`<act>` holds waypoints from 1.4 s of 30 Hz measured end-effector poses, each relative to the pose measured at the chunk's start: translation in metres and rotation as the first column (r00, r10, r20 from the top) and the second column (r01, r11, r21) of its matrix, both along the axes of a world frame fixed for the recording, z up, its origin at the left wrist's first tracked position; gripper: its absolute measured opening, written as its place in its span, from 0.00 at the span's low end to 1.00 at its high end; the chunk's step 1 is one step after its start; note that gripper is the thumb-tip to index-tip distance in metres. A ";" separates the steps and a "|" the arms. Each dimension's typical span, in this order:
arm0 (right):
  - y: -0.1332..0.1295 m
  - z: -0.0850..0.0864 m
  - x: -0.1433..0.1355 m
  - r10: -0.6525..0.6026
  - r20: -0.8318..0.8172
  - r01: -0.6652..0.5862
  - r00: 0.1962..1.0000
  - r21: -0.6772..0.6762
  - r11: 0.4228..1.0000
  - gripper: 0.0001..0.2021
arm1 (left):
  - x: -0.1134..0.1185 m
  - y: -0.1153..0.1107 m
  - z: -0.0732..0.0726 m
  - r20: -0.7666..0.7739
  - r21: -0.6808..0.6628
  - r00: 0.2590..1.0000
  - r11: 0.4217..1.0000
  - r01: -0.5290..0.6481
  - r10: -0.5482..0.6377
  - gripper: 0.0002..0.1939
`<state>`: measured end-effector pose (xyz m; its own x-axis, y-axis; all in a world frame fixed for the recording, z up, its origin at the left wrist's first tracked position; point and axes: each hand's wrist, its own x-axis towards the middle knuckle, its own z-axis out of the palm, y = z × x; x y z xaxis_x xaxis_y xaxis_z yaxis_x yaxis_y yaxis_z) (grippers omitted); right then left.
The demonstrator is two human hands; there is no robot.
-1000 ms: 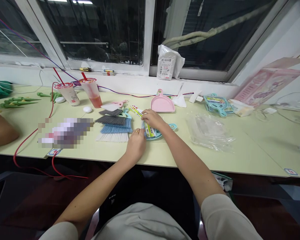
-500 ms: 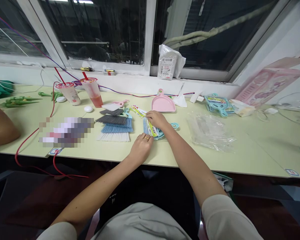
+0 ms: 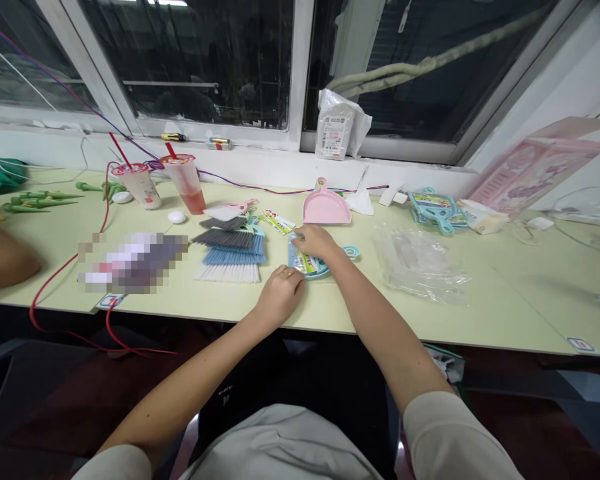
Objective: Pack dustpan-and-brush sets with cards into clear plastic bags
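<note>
At blue dustpan (image 3: 320, 271), L hand (image 3: 283, 292) & R hand (image 3: 314, 241) curl palm-down

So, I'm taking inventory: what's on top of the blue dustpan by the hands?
A yellow-green card and what look like blue bristles lie on the blue dustpan. The right hand and forearm cover part, so what lies beneath is hidden.

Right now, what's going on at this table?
A person's left hand is at the near side and right hand over the far side of a light-blue dustpan with a label card on it; whether they grip it is unclear. Overlapping brushes lie to its left, a pink dustpan behind it, clear plastic bags to its right.
</note>
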<state>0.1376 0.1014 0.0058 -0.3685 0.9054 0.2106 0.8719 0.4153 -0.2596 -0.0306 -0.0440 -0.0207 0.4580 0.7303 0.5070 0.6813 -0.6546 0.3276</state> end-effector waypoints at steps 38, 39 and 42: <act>-0.003 0.001 0.002 0.029 0.084 -0.023 0.996 -0.076 0.997 0.21 | -0.016 0.056 0.031 -0.070 -0.442 0.916 0.836 0.326 -0.395 0.07; -0.003 0.002 0.001 0.039 0.106 -0.031 0.994 -0.076 0.997 0.24 | -0.016 0.055 0.030 -0.083 -0.436 0.914 0.840 0.324 -0.396 0.07; -0.001 0.001 -0.002 0.058 0.152 -0.048 0.987 -0.069 0.996 0.29 | -0.016 0.053 0.029 -0.086 -0.404 0.910 0.849 0.340 -0.405 0.07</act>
<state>0.1355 0.1002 0.0068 -0.4396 0.8938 0.0889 0.8808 0.4484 -0.1519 -0.0464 0.0086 0.0080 0.7851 0.6061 0.1274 0.4752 -0.7214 0.5038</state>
